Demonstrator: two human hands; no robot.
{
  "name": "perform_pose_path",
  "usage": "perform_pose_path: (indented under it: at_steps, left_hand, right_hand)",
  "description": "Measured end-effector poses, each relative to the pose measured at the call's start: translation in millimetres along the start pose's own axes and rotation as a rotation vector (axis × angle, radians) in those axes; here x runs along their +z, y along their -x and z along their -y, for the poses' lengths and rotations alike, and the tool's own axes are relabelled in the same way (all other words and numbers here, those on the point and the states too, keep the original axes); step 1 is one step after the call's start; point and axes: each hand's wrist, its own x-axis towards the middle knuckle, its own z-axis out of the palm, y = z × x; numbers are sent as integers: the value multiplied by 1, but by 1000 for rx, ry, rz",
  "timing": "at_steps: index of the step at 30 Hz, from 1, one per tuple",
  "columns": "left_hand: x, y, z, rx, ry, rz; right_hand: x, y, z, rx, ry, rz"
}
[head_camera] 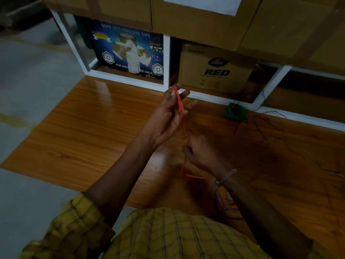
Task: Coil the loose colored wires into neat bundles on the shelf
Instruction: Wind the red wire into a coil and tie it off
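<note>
A thin red wire (pixel 179 101) is wound in loops around the spread fingers of my left hand (pixel 168 118), which is raised above the wooden shelf (pixel 93 128). The wire's free end runs down to my right hand (pixel 199 152), which pinches it just below and to the right, then trails onto the shelf near my wrist. A green wire coil (pixel 235 112) lies bundled on the shelf to the right. Blue wire (pixel 228 204) lies loose under my right forearm. Dark loose wires (pixel 261 126) sprawl at the right.
Behind the shelf, white-framed cubbies hold a blue adhesive tape box (pixel 128 53) and a brown carton marked RED (pixel 216 70). Large cardboard boxes (pixel 205 17) sit above. Grey floor (pixel 28 81) lies to the left of the shelf.
</note>
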Motion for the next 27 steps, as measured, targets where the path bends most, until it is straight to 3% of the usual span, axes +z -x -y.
perform_pose_path:
  at_steps: [3,7,9,12,17,20,23,27]
  left_hand:
    - [-1,-5,4,59,-268,-104]
    - [-25,-5,13,239,-1126,-53]
    - [-35,-5,15,246,-1388,-9]
    - [-39,-2,15,210,-1605,71]
    - [-46,0,6,216,-1796,52]
    - [-50,0,-4,222,-1780,49]
    - [-47,3,-8,203,-1718,140]
    - [-35,11,-10,63,-1524,131]
  right_hand:
    - [-7,7,8,41,63,94]
    - [-29,15,14,64,73,149]
    - [-42,18,11,178,-60,131]
    - [-65,20,7,313,-97,91]
    - [-102,23,-12,456,-66,334]
    - [-108,27,-22,466,-127,208]
    - [-102,25,-24,493,-518,-28]
    - [-94,17,-24,533,-1525,-123]
